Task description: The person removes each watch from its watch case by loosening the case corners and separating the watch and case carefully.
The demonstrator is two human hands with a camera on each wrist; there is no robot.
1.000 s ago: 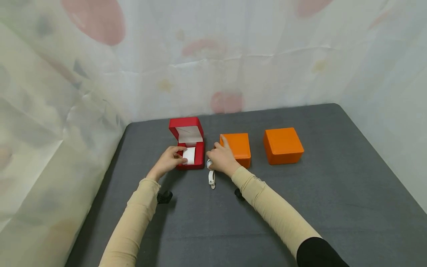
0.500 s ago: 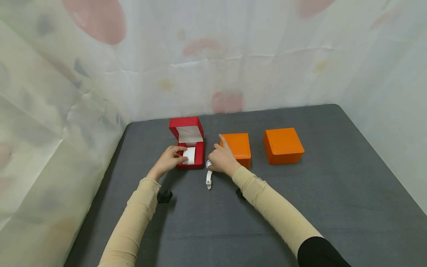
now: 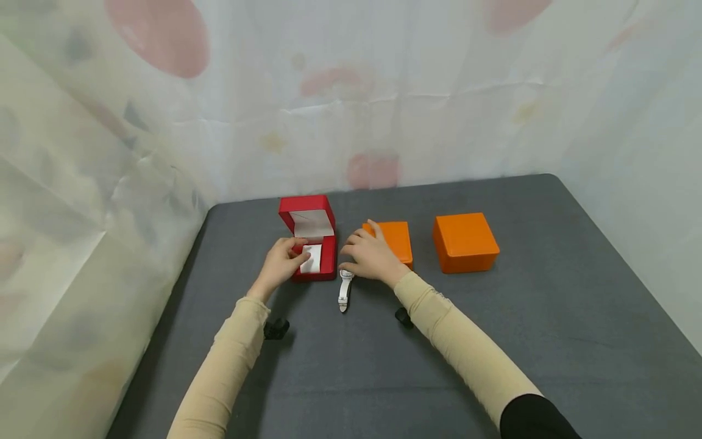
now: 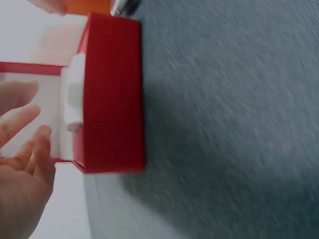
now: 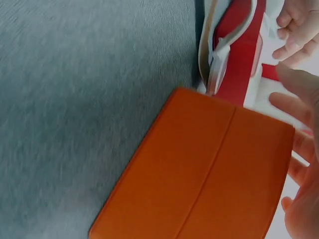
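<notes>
A red box (image 3: 312, 268) stands open on the grey table, with a white cushion (image 3: 311, 258) inside. My left hand (image 3: 286, 261) is at its front left corner. In the left wrist view its fingers (image 4: 22, 119) lie loose, just short of the cushion (image 4: 75, 94). A white watch (image 3: 344, 290) lies flat beside the box, strap toward me. My right hand (image 3: 366, 255) hovers over the watch's far end with fingers spread, in front of an orange box (image 3: 396, 239). The right wrist view shows the watch (image 5: 219, 59) free between the red box (image 5: 239, 55) and the orange box (image 5: 209, 169).
A second orange box (image 3: 465, 241), lid closed, sits to the right. Thin patterned sheeting (image 3: 351, 103) walls in the table's back and both sides. The grey tabletop (image 3: 548, 317) stretches toward me and to the right.
The watch's near end swung left and it now lies straight. My right hand lifted off it and spread its fingers. The left hand stayed at the red box.
</notes>
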